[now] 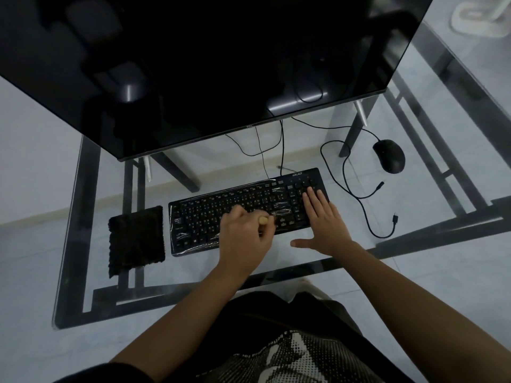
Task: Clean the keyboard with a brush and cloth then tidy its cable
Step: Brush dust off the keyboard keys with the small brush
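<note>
while left hand [244,233] grips brush [263,220], keyboard [210,214] lies crosswise.

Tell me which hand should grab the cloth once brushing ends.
Probably left. The black cloth lies just left of the keyboard, on the left hand's side, though that hand must first drop the brush. The right hand lies flat on the far number pad.

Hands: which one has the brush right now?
The left hand, curled round the brush over the middle of the keyboard; the right hand lies flat and empty on its number-pad end.
</note>
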